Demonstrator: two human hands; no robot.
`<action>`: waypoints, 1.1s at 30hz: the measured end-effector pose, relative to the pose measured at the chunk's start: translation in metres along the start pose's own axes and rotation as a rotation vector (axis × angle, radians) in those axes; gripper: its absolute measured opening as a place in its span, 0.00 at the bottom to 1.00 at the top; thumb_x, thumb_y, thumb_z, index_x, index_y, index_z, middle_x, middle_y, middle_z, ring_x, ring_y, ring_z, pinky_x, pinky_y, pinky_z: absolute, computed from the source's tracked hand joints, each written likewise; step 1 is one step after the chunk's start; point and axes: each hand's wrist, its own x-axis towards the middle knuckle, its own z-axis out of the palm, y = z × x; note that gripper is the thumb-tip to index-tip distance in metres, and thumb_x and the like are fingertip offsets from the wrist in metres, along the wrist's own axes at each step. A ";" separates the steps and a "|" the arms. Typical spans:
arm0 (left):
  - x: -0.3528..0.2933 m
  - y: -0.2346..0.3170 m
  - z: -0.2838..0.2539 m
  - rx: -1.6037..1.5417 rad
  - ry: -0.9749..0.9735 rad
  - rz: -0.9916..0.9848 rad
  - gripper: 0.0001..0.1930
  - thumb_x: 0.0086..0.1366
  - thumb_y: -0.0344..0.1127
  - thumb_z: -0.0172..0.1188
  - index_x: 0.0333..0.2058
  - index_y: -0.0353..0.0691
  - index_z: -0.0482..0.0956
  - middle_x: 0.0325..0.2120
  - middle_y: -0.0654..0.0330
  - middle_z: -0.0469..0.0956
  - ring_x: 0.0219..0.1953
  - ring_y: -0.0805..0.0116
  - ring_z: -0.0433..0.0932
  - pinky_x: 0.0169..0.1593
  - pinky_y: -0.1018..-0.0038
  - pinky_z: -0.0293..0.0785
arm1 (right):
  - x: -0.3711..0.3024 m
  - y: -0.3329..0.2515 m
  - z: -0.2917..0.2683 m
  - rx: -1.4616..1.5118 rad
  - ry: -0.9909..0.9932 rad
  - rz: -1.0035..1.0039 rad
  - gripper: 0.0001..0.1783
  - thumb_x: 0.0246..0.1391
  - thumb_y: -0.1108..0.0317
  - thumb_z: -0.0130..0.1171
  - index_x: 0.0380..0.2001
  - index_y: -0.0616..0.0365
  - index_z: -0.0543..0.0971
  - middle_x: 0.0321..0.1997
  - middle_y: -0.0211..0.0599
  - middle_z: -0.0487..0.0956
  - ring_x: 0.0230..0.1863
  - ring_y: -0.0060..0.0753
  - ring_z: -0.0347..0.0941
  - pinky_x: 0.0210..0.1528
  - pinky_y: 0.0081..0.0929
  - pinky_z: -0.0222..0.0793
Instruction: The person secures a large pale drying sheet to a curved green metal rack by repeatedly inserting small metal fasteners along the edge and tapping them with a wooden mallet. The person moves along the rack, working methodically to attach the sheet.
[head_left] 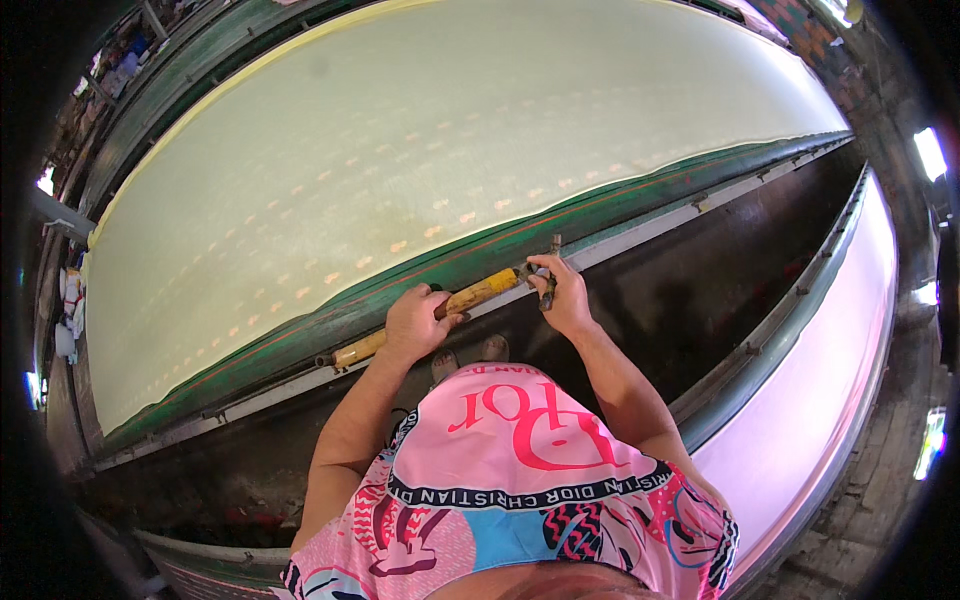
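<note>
My left hand [415, 322] is wrapped round a worn yellow tube-shaped tool [482, 291] with dark, scuffed patches. The tool lies slantwise along the near edge of a long green-edged table, its left end toward the table rail. At its right end is a dark crosswise metal bar [549, 290], like a T-handle, and my right hand [565, 296] pinches it between thumb and fingers. Just beyond both hands, pale yellow cloth [450, 130] is spread over the table, with rows of small orange motifs along its near part.
A metal rail [640, 240] runs along the table's near edge. Behind me on the right is another long table covered in pink cloth [800, 400]. My feet [495, 348] stand on the dark floor of the aisle between. Another long green table edge [180, 90] lies at the far left.
</note>
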 end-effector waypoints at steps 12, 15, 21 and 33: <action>0.003 0.003 -0.003 -0.003 -0.039 -0.023 0.23 0.60 0.54 0.79 0.47 0.45 0.90 0.37 0.51 0.80 0.44 0.45 0.83 0.47 0.52 0.80 | -0.004 0.000 -0.001 -0.051 -0.054 0.007 0.19 0.62 0.83 0.70 0.54 0.58 0.84 0.45 0.51 0.85 0.42 0.53 0.86 0.44 0.41 0.82; 0.005 0.009 -0.012 -0.003 -0.102 -0.050 0.25 0.59 0.53 0.80 0.49 0.43 0.90 0.39 0.48 0.81 0.45 0.42 0.83 0.48 0.51 0.81 | -0.005 -0.002 0.002 -0.035 -0.026 0.000 0.19 0.62 0.83 0.69 0.54 0.58 0.84 0.45 0.51 0.85 0.41 0.52 0.86 0.44 0.41 0.81; 0.002 0.008 -0.007 -0.001 -0.047 -0.009 0.26 0.58 0.51 0.81 0.49 0.42 0.90 0.37 0.48 0.80 0.42 0.42 0.83 0.45 0.52 0.80 | 0.005 0.002 -0.005 0.043 -0.104 0.040 0.19 0.64 0.79 0.69 0.57 0.55 0.82 0.50 0.57 0.85 0.47 0.67 0.86 0.43 0.51 0.81; 0.002 0.008 -0.009 -0.020 -0.055 -0.018 0.25 0.57 0.48 0.82 0.49 0.41 0.90 0.38 0.48 0.81 0.43 0.42 0.83 0.45 0.52 0.80 | 0.001 -0.007 -0.006 -0.027 -0.107 -0.029 0.18 0.63 0.81 0.69 0.55 0.58 0.82 0.44 0.54 0.84 0.43 0.60 0.86 0.42 0.46 0.81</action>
